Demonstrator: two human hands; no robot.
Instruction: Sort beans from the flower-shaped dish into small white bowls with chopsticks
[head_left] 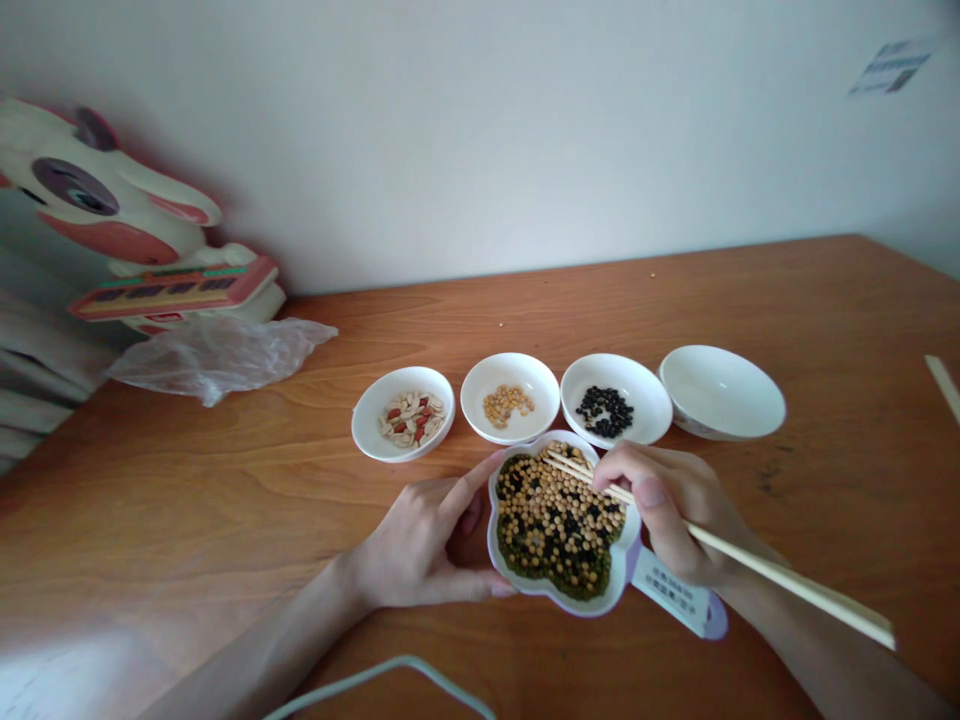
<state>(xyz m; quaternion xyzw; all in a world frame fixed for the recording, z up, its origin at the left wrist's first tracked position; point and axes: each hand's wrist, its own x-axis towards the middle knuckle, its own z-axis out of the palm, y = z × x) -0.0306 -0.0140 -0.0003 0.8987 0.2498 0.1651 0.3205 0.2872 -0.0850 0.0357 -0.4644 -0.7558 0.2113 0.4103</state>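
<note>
A clover-shaped white dish with a purple rim and handle (631, 535) sits in front of me, filled with mixed yellow, black and small green beans (559, 520). My left hand (431, 540) grips its left side, thumb at the lower edge and index finger at the upper edge. Wooden chopsticks (780, 566) are held in my right hand (679, 505), above the dish's right side. Their tips touch the beans near the far rim; whether a bean is pinched there is too small to tell. A printed label (671, 590) covers part of the handle.
Behind the dish stand white bowls: one with pale and red seeds (411, 420), one with yellow beans (508, 407), one with black beans (604, 411), and an empty one (721, 392). A plastic bag (217, 355) and cow toy keyboard (176, 290) are left. A cable (405, 662) lies in front.
</note>
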